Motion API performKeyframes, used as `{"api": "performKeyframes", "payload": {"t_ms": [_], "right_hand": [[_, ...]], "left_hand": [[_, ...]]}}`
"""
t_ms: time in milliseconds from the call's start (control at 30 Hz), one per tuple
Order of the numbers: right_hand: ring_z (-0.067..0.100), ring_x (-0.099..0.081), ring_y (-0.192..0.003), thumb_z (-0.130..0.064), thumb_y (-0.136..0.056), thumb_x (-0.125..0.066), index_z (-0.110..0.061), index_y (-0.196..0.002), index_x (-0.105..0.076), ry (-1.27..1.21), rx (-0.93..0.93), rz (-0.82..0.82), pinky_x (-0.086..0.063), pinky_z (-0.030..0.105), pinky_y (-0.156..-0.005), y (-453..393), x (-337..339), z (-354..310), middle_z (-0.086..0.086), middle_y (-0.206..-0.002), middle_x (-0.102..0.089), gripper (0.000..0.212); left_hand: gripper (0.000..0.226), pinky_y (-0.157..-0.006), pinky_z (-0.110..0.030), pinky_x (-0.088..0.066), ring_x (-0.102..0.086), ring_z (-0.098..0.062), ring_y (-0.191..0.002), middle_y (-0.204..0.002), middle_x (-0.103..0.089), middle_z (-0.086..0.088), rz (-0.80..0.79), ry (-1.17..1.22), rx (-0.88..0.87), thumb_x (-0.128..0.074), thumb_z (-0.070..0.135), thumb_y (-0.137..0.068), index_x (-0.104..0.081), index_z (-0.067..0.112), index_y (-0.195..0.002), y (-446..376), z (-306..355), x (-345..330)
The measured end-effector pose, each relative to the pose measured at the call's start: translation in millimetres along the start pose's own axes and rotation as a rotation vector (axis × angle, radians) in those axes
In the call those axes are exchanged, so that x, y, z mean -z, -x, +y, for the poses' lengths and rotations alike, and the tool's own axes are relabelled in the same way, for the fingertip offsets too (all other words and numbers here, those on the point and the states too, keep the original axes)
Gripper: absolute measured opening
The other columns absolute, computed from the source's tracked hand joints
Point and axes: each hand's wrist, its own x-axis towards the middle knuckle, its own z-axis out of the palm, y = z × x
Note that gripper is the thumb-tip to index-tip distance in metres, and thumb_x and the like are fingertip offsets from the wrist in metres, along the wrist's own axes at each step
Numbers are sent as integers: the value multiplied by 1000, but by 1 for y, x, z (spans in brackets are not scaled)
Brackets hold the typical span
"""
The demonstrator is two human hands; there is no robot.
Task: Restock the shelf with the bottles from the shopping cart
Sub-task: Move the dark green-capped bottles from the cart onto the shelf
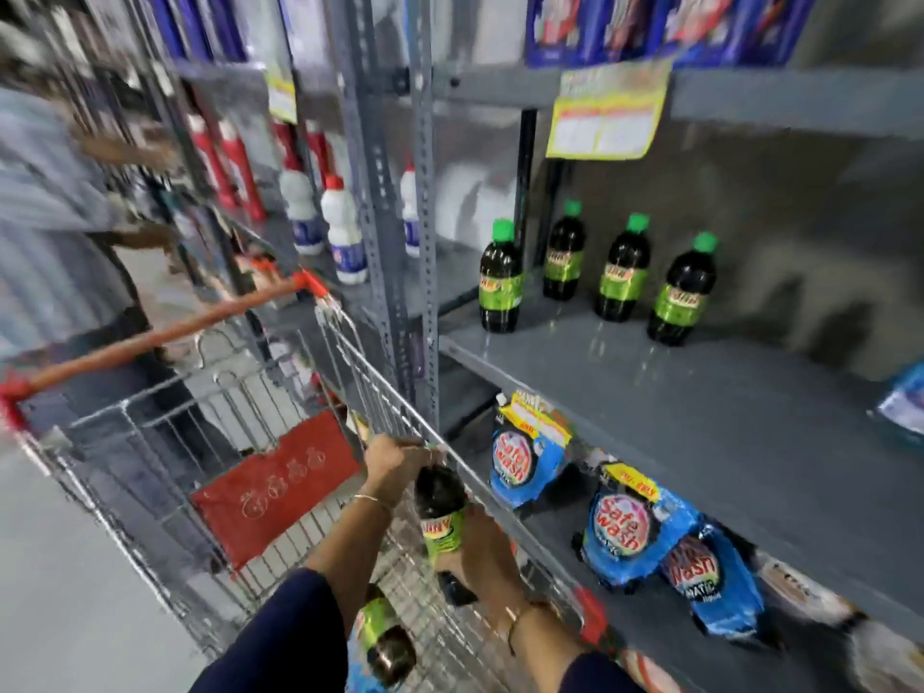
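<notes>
A dark bottle [440, 512] with a green label is held above the shopping cart [380, 392], close to its right rim. The left hand [395, 465] is closed over the cap end, its fingers wrapped around the neck, while the right hand [482, 557] is clasped around the lower body. Another bottle of the same kind [385, 637] is seen lying lower in the cart, partly hidden by the left sleeve.

The step in hand is judged to be the lift out of the cart, with placement not yet begun. On the shelf [700, 407] to the right, four matching bottles [592, 272] are stood upright towards the back, with bare shelf in front of them. For the next move, the bottle would need to be carried clear of the wire rim, turned upright and set beside that row without the standing ones being knocked.
</notes>
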Motion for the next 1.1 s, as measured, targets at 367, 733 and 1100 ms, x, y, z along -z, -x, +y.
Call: {"api": "performKeyframes", "payload": {"t_ms": [367,733,1100], "right_hand": [[23,-64,-84,-17,-62,-82,-11,-102,-53,-206,157,383,-42,23,-66,-29,102,-43,6,-96,-68,50],[35,-61,-105,-24,-67,-81,-8,-116,-39,-13,29,466,-48,35,-84,-95,180,-22,16,-118,-61,67],[36,-58,-106,-31,-66,-81,-7,-108,-36,-65,6,594,-47,39,-85,-167,188,-7,18,-116,-60,66]], "left_hand": [[22,-45,-2,-42,-55,2,-48,-51,-63,15,-66,47,-417,-86,14,-59,-77,13,-79,37,164,-26],[27,-63,4,-37,-55,-12,-79,-81,-62,-4,-124,-39,-626,-84,6,-61,-73,5,-85,-1,202,-98],[53,-89,-28,-52,-66,-19,-95,-109,-71,-14,-229,-202,-779,-84,16,-61,-68,6,-110,-50,230,-141]]}}
